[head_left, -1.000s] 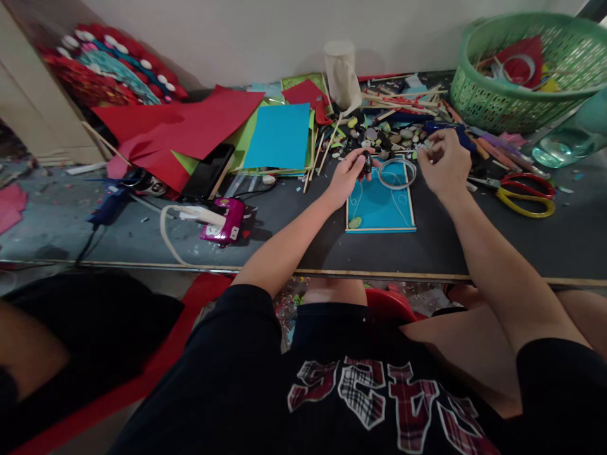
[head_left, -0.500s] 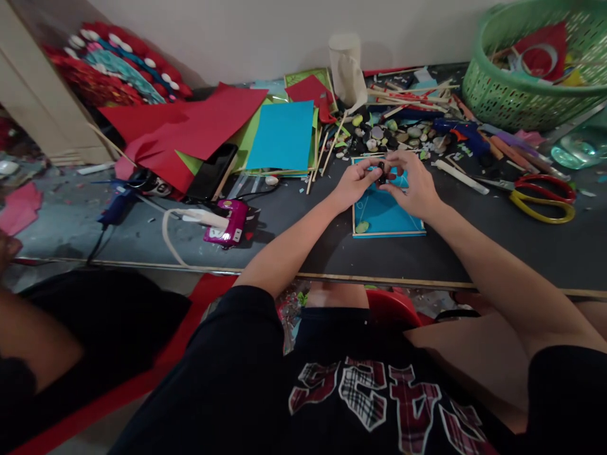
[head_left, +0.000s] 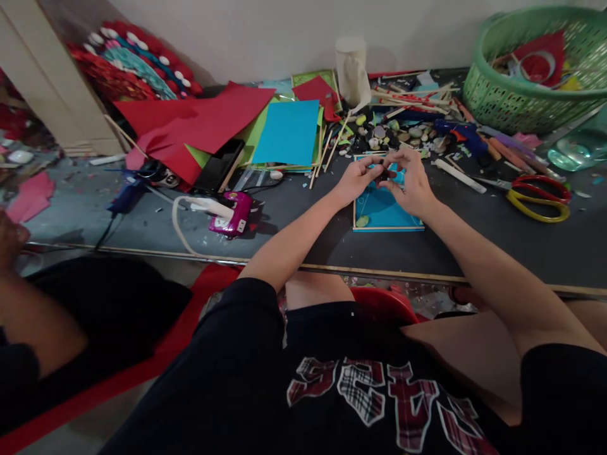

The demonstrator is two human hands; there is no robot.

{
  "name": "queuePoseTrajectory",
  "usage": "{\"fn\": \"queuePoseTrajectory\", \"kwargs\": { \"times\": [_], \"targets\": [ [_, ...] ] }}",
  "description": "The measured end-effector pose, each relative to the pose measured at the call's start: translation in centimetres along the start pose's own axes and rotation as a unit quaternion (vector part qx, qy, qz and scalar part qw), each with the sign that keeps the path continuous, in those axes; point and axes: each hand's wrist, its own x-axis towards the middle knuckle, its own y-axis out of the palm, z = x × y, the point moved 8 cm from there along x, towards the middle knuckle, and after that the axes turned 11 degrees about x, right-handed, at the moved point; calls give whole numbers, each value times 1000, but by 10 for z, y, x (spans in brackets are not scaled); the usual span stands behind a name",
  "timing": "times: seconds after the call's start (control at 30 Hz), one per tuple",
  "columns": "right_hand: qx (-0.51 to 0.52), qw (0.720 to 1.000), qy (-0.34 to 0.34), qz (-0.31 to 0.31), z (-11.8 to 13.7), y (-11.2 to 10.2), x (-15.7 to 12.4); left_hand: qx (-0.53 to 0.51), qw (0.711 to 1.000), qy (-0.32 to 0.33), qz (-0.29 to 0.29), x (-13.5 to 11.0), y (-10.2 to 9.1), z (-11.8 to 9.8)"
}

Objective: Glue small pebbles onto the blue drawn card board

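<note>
My left hand point(head_left: 356, 179) and my right hand point(head_left: 408, 182) meet above a small blue framed panel point(head_left: 385, 213) on the dark table. Both pinch a small dark stone point(head_left: 383, 173) between their fingertips. A green pebble point(head_left: 362, 221) lies glued at the panel's near left corner. A pile of small stones point(head_left: 397, 134) lies just beyond the panel.
Red and blue paper sheets point(head_left: 284, 131), a black phone point(head_left: 219, 165), a pink power strip point(head_left: 232, 215) and a blue glue gun point(head_left: 124, 194) lie to the left. Scissors point(head_left: 539, 197) and a green basket point(head_left: 531, 69) stand to the right. Another person's arm point(head_left: 33, 316) shows at the lower left.
My right hand came back from the stone pile and joined my left hand over the panel, both now pinching the dark stone. The view shifted slightly.
</note>
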Motion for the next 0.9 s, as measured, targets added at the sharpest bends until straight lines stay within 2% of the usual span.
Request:
{"fn": "queuePoseTrajectory", "kwargs": {
  "times": [0.1, 0.27, 0.4, 0.77, 0.9],
  "targets": [
    [-8, 1000, -9, 22, 2, 3, 2, 0, 1000, -3, 1, 0, 0, 1],
    [-29, 999, -22, 18, 7, 2, 3, 19, 1000, 0, 10, -1, 0, 0],
    [-26, 999, -2, 48, 0, 7, 0, 26, 999, 22, 15, 0, 0, -3],
    [-45, 998, -41, 8, 3, 6, -5, 18, 1000, -4, 25, -1, 3, -3],
    [-33, 999, -38, 20, 0, 7, -5, 9, 999, -6, 31, -2, 5, -4]
  ]
}}
